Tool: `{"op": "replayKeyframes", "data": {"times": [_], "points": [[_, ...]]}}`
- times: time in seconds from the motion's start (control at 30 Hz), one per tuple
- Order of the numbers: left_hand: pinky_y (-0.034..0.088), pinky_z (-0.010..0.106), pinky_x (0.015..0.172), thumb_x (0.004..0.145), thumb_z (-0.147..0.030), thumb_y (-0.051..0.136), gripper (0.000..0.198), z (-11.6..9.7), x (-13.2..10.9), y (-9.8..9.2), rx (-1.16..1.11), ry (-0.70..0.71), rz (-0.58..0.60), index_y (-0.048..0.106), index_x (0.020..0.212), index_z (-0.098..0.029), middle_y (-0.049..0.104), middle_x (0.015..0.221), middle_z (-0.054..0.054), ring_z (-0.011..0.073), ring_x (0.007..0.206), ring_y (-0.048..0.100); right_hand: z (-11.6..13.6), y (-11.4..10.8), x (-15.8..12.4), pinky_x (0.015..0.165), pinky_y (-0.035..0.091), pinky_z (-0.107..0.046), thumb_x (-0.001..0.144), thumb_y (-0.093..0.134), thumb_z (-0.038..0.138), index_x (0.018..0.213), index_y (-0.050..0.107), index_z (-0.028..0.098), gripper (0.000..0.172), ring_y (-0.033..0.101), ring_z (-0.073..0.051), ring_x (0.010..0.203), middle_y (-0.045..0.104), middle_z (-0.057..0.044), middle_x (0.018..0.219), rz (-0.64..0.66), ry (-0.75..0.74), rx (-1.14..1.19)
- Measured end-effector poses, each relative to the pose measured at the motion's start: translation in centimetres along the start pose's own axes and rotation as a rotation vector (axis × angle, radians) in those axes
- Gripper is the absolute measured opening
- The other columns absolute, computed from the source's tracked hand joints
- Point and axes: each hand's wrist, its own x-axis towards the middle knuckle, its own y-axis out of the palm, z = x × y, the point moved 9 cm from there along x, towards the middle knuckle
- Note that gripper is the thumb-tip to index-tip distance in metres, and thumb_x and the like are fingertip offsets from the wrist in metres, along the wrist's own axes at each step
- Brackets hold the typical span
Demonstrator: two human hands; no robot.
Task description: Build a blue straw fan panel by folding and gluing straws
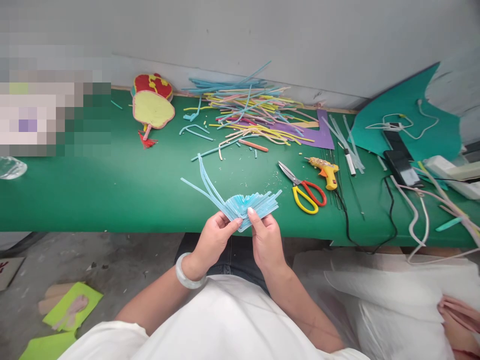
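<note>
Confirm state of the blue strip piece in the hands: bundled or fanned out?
Fanned out: the blue strip piece, held by the left hand and right hand, splays upward and outward from its lower middle.

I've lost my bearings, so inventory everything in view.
fan-shaped piece: one, light blue, front centre
strips: many, multicoloured, back centre
purple sheet: one, purple, beneath strips
paddles: two visible, yellow and red, back left
scissors: one, red and yellow handles, right
glue gun: one, yellow, beside scissors
marker: one, black and white, right
teal sheet: one, teal, back right
device: one, black, right
lime sheets: two, lime, lower left
table: one, green, centre
shirt: one, white, bottom
bracelet: one, pale, left wrist
left hand: one, bare, holding piece
right hand: one, bare, holding piece
</note>
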Motion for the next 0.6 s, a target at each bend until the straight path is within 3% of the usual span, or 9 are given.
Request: {"op": "replayKeyframes", "data": {"times": [0.6], "points": [[0.049,0.033,0.084,0.071,-0.036,0.081,0.03,-0.07,-0.1,-0.34,-0.015,0.013,-0.032,0.073,0.092,-0.017,0.076,0.092,0.005,0.021,0.09,0.066,-0.05,0.25,-0.16,0.096,0.048,-0.039,0.081,0.075,0.039,0.108,0.07,0.021,0.033,0.066,-0.023,0.105,0.075,-0.004,0.108,0.018,-0.004,0.004]]}}
